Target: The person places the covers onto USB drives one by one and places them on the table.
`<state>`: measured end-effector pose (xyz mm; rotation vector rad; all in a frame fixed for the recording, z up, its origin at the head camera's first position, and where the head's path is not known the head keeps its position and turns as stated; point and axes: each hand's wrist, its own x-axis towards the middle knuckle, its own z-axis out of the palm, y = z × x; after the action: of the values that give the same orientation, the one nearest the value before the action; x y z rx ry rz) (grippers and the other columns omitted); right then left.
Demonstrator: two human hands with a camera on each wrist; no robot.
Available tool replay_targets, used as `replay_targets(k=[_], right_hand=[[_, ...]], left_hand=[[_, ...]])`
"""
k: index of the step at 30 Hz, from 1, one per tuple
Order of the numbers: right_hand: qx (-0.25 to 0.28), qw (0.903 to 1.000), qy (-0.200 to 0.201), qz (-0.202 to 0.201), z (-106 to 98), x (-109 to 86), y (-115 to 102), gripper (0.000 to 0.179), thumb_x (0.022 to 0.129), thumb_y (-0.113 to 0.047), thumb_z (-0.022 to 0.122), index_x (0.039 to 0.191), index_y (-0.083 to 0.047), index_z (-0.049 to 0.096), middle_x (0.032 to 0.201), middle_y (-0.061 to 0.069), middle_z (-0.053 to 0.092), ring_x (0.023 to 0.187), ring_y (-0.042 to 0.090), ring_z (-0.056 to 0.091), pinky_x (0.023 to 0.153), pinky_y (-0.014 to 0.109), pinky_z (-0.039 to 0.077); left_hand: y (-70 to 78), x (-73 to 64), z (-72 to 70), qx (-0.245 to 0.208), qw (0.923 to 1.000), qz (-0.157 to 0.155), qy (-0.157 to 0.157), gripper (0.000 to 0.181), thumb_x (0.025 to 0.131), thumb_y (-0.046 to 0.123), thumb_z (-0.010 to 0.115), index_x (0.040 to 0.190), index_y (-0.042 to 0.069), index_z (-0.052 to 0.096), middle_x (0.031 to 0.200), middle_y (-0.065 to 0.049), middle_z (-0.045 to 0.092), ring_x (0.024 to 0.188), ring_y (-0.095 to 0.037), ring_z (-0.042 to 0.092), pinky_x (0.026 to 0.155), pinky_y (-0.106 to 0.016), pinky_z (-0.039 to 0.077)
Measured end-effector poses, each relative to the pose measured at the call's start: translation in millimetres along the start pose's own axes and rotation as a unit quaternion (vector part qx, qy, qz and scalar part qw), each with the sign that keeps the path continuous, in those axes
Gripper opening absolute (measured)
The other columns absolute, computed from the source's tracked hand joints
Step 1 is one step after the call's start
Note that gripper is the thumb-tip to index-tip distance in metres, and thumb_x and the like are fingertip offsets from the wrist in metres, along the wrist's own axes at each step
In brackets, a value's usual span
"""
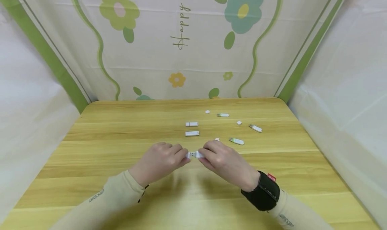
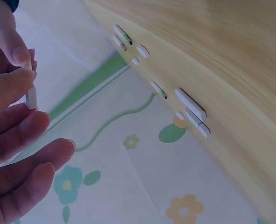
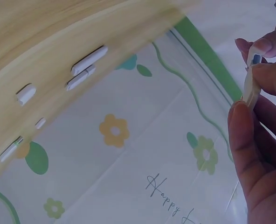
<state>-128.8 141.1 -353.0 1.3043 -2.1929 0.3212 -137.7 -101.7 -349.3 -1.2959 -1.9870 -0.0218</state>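
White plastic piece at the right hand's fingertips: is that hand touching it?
Touching: the right wrist view shows the right hand pinching the white plastic piece, with no gap between them.

At six o'clock, the white plastic USB stick (image 1: pixel 200 154) has a silver-grey plug (image 1: pixel 192 154). At four o'clock, the rounded white USB stick (image 1: pixel 239 141) has a green band (image 1: pixel 232 140). The yellow-brown wooden table (image 1: pixel 121 132) is streaked; the white cloth curtain (image 1: pixel 193 65), at twelve o'clock, shows green and teal flowers (image 1: pixel 243 10).
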Motion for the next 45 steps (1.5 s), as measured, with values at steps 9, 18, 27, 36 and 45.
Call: replay_targets(k=[9, 18, 27, 36, 45], right_hand=[[0.000, 0.9999, 0.012, -0.009, -0.2, 1.1, -2.6, 0.018, 0.083, -0.008, 0.080, 0.098, -0.001, 0.072, 0.089, 0.003, 0.060, 0.078, 0.013, 0.056, 0.068, 0.018, 0.050], [-0.007, 0.9997, 0.015, -0.018, -1.3, 4.3, -3.6, 0.018, 0.085, -0.009, 0.079, 0.098, -0.002, 0.071, 0.090, 0.003, 0.059, 0.080, 0.013, 0.057, 0.071, 0.019, 0.052], [-0.028, 0.9987, 0.020, -0.037, -1.2, 4.1, -1.9, 0.018, 0.084, -0.011, 0.079, 0.097, -0.002, 0.070, 0.089, 0.003, 0.059, 0.079, 0.013, 0.057, 0.071, 0.020, 0.053], [-0.018, 0.9982, 0.035, -0.045, 1.5, 4.5, -0.4, 0.015, 0.087, -0.012, 0.077, 0.097, -0.003, 0.070, 0.089, 0.002, 0.060, 0.078, 0.012, 0.058, 0.068, 0.019, 0.052], [-0.022, 0.9974, 0.035, -0.058, 2.0, 6.8, -0.9, 0.013, 0.089, -0.011, 0.075, 0.096, -0.002, 0.070, 0.090, 0.003, 0.060, 0.078, 0.012, 0.057, 0.068, 0.017, 0.052]], left_hand=[[1.3, 1.1, -1.2, 0.011, 0.9999, -0.008, -0.003, 0.025, 0.078, 0.022, 0.084, 0.082, 0.005, 0.066, 0.065, 0.002, 0.056, 0.044, -0.007, 0.042, 0.042, -0.017, 0.038], [3.9, 2.5, -1.2, -0.052, 0.9981, -0.034, -0.007, 0.023, 0.080, 0.017, 0.084, 0.086, 0.003, 0.066, 0.071, 0.000, 0.059, 0.054, -0.007, 0.052, 0.049, -0.016, 0.047], [5.3, 1.6, -0.1, -0.121, 0.9912, -0.052, -0.013, 0.025, 0.078, 0.011, 0.085, 0.096, 0.001, 0.070, 0.083, -0.004, 0.065, 0.073, -0.013, 0.064, 0.066, -0.020, 0.055], [4.4, 1.8, -0.3, -0.149, 0.9877, -0.045, 0.013, 0.025, 0.076, 0.007, 0.085, 0.095, 0.001, 0.070, 0.089, -0.004, 0.067, 0.081, -0.015, 0.064, 0.072, -0.020, 0.055], [2.0, 2.6, -3.8, -0.141, 0.9893, -0.027, 0.029, 0.024, 0.076, 0.007, 0.085, 0.094, 0.000, 0.070, 0.087, -0.004, 0.067, 0.079, -0.015, 0.064, 0.072, -0.019, 0.055]])
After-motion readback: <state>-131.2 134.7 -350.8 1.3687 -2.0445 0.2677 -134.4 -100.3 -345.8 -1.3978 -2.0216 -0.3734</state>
